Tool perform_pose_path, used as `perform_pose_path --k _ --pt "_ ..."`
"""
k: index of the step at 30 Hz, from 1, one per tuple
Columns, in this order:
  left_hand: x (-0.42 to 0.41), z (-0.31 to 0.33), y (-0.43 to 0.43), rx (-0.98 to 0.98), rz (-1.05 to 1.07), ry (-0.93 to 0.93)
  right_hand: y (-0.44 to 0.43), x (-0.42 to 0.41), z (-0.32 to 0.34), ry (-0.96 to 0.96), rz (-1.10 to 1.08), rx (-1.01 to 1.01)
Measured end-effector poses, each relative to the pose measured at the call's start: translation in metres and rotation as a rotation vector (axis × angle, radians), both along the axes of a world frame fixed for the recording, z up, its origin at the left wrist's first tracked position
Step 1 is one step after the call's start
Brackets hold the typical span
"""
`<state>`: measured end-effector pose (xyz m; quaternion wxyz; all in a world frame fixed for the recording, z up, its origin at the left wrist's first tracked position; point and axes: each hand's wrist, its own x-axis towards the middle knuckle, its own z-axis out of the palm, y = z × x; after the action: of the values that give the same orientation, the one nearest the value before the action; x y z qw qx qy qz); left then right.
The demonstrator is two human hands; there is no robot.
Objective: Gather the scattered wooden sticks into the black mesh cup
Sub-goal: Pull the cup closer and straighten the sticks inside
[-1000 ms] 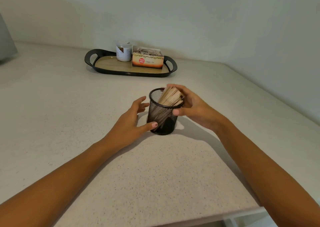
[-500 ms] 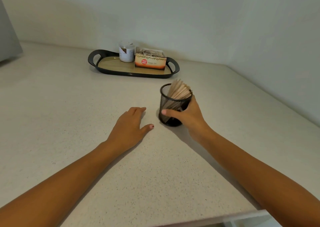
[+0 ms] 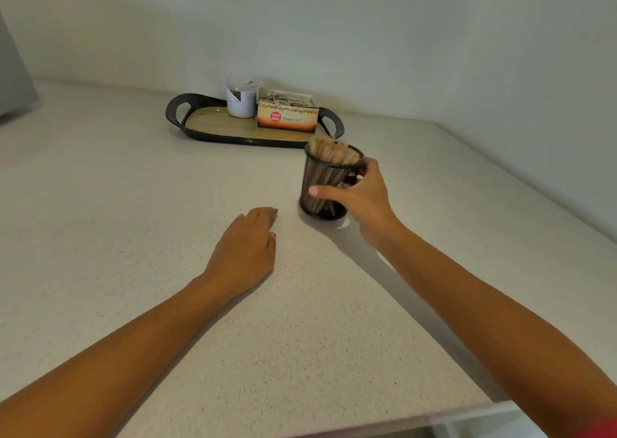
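Head view, looking down over a pale speckled surface set into a corner of 2 plain walls. Right hand wrapped around the black mesh cup, thumb across the near side of the mesh, other fingers curled round the right and far side, so closed on the cup. Cup upright or only slightly tilted, base at or just above the surface, contact hard to tell through the motion blur. Wooden sticks bunched inside the cup, pale tips poking above the rim and leaning toward the left. Left hand lying palm down and flat on the surface, fingers together and relaxed, holding nothing, just left of the cup and apart from it. Both bare forearms reaching in from the near edge. Behind the cup, close to the back wall, a black oval tray with a handle cut-out at each end and a wood-toned floor. On the tray, a white jar with a printed label, and just to its right, touching or nearly so, an open orange tea box marked "Ginger tea", sachets standing up in it. Cup rim near the tray's right front edge, not touching it
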<state>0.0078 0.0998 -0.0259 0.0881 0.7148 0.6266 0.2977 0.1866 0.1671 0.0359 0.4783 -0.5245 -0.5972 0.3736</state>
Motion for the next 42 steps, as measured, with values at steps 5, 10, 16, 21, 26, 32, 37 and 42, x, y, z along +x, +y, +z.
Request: perform_pose_path --k 5,10,16,21,26,32,37,42 --pt "-0.001 0.002 0.0 -0.047 0.022 -0.067 0.006 -0.002 0.0 -0.011 0.003 0.003" --pt "0.0 0.002 -0.001 -0.05 0.021 -0.061 0.001 -0.002 0.004 -0.048 0.013 0.026" --pt "0.0 0.003 -0.002 -0.047 0.018 -0.029 0.002 -0.003 0.017 -0.046 -0.071 0.086" --pt "0.0 0.004 -0.004 -0.032 0.009 -0.032 -0.002 -0.008 0.014 -0.024 0.018 0.053" --pt "0.002 0.003 -0.003 -0.022 0.006 0.006 -0.004 -0.008 0.017 -0.048 -0.009 0.072" --pt "0.001 0.0 -0.001 -0.021 0.024 0.035 -0.002 -0.005 0.027 0.003 -0.091 0.07" --pt "0.003 -0.001 0.002 -0.035 0.064 0.022 -0.018 -0.011 0.021 -0.099 0.093 0.074" --pt "0.004 -0.001 -0.001 -0.028 0.068 -0.008 -0.014 -0.01 0.034 -0.028 0.063 0.161"
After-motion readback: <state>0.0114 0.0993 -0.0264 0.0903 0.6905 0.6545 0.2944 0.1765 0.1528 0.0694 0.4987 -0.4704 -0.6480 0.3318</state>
